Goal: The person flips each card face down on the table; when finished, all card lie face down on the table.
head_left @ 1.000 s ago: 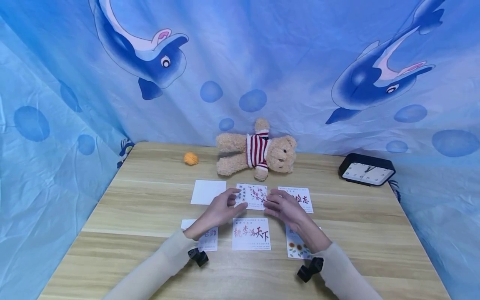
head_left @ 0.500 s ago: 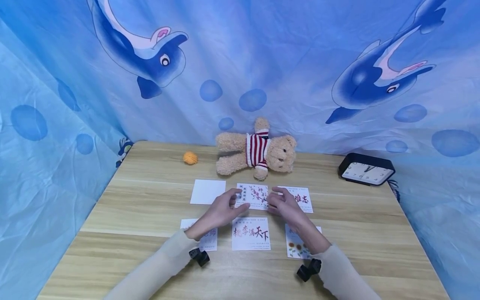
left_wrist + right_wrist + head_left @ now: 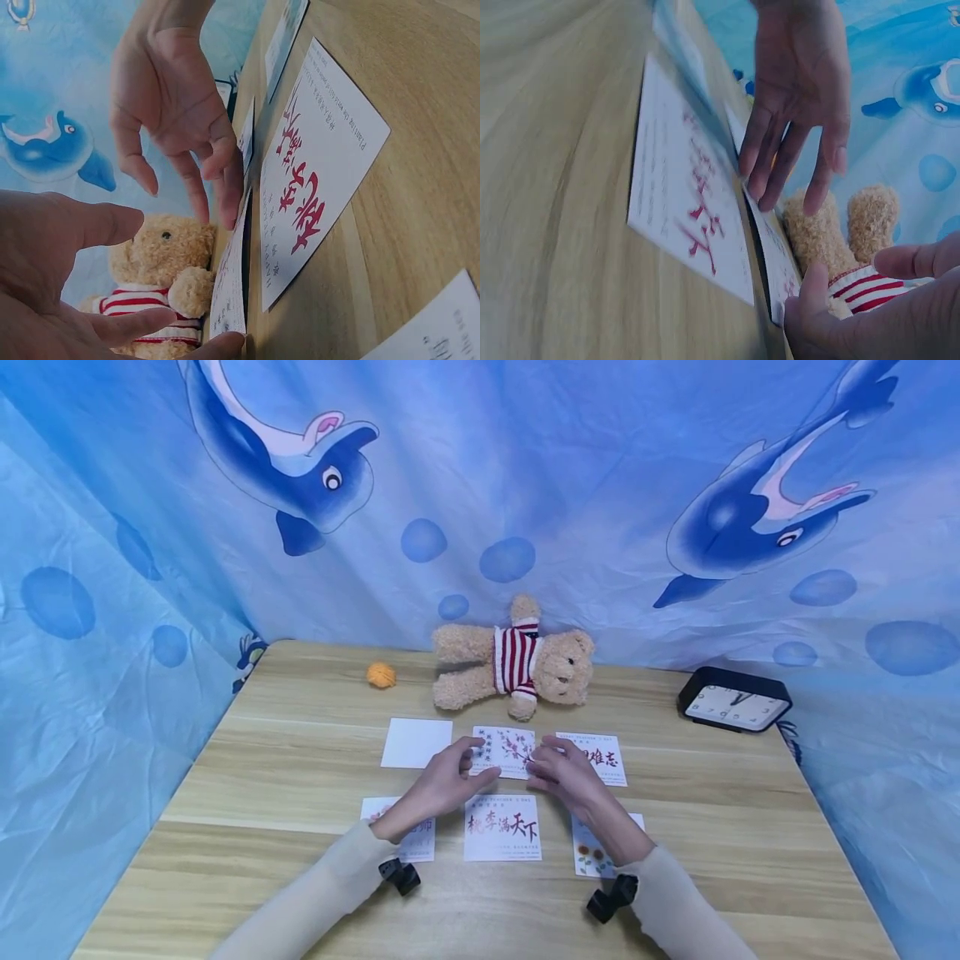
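A white card with plum blossoms and dark writing (image 3: 510,745) lies flat on the table in the middle of the back row. At its left edge is my left hand (image 3: 444,775), thumb and fingers spread and loosely bent. My right hand (image 3: 567,775) is at the card's right edge, its fingers loosely bent. In the left wrist view, fingertips of both hands reach the ends of this card (image 3: 229,285). Just in front lies a card with red brush writing (image 3: 502,828). The right hand partly covers another red-lettered card (image 3: 609,760).
A blank white card (image 3: 417,743) lies back left. Under the forearms are a lettered card (image 3: 420,843) and a sunflower card (image 3: 592,858). Behind stand an orange yarn ball (image 3: 381,676), a teddy bear (image 3: 517,664) on its side and a black clock (image 3: 733,700). A blue dolphin curtain (image 3: 570,485) hangs behind.
My right hand's fingers shift slightly at the card's right edge, and its wrist has moved a little left. The left hand hardly moves. The cards stay where they are.
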`<state>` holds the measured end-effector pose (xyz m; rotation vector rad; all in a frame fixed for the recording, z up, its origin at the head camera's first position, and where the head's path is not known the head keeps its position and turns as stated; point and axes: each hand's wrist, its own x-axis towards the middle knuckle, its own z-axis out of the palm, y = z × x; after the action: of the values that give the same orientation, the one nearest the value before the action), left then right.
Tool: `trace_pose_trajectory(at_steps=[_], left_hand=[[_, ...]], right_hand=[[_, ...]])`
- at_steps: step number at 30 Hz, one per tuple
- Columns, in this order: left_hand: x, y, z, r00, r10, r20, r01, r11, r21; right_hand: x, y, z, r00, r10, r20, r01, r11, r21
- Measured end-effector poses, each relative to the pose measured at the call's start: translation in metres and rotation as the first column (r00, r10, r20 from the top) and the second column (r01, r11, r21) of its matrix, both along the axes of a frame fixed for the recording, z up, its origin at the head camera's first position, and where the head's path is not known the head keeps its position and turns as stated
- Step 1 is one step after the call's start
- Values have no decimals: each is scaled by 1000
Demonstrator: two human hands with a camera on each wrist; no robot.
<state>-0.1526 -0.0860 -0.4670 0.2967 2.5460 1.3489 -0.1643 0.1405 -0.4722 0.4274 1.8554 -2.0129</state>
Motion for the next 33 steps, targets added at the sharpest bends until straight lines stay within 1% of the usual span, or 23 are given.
trace_pose_trajectory(at_steps=[8, 14, 18, 21, 23, 28, 30, 33], left_hand=[[1, 0, -1, 1000, 0, 14, 1, 1000, -2], [0, 0, 0, 1000, -10, 2, 10, 1000, -5], [1, 0, 0, 1000, -12, -11, 12, 1000, -9], [2, 0, 0, 1000, -18, -23, 17, 1000, -16], [2, 0, 1, 999, -27, -37, 26, 999, -25], [1, 2, 1, 997, -50, -63, 47, 998, -45], [1, 3, 1, 997, -53, -61, 50, 998, -48], [2, 4, 2, 997, -52, -54, 49, 998, -46]], right_hand=[[-2, 1, 4, 999, -38, 15, 38, 999, 14], [-4, 4, 6, 999, -40, 8, 40, 999, 0], [-7, 6, 6, 998, -64, 3, 64, 998, -7], [-7, 6, 8, 998, -63, -15, 63, 998, -3], [-7, 5, 11, 998, -49, -30, 49, 999, -7], [-6, 0, 15, 997, 28, -71, -30, 999, -37], [-5, -2, 15, 994, 63, -87, -67, 996, -50], [-5, -6, 16, 991, 90, -99, -98, 993, -70]])
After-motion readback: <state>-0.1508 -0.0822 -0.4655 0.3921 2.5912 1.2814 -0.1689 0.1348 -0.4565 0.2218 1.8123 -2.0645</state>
